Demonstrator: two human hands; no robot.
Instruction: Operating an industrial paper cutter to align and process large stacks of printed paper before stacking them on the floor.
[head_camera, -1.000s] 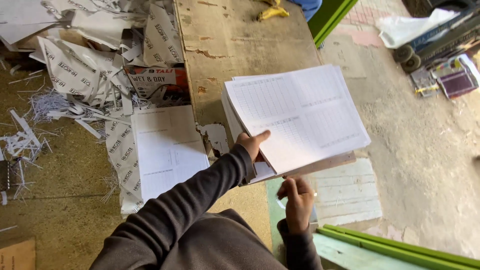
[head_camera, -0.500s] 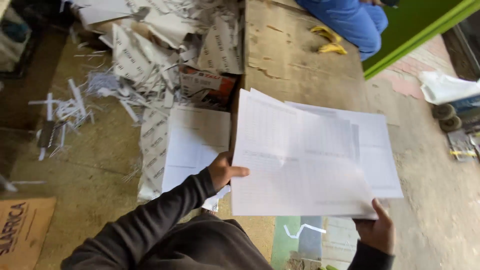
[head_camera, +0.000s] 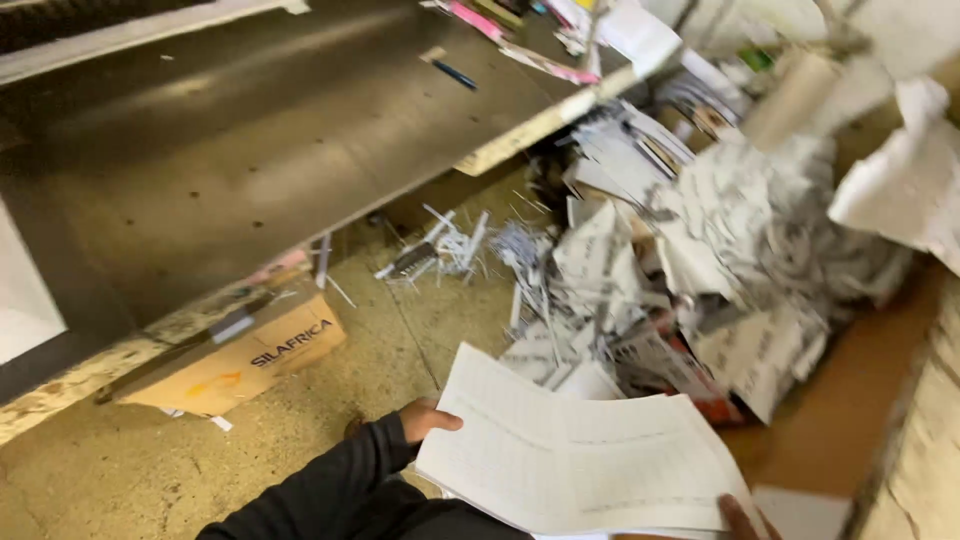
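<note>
Here the left hand (head_camera: 428, 420) grips the near-left edge of a stack of ruled white sheets (head_camera: 575, 465), held low over the floor (head_camera: 330, 430) — not on the grey worktop (head_camera: 250, 130). The right hand (head_camera: 738, 516) shows only at the stack's bottom-right corner, apparently pinching it; its grasp is mostly cut off. Supporting both edges evenly should keep the sheets squared. Beyond lies a heap of paper offcuts (head_camera: 700, 260) — blurred — and a cardboard box (head_camera: 245, 365).

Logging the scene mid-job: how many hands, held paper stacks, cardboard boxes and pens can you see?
Hands: 2, left hand and right hand
Paper stacks held: 1, white sheets
Cardboard boxes: 1, brown box on the floor
Pens: 1, dark pen on the metal table
Total: 5
</note>
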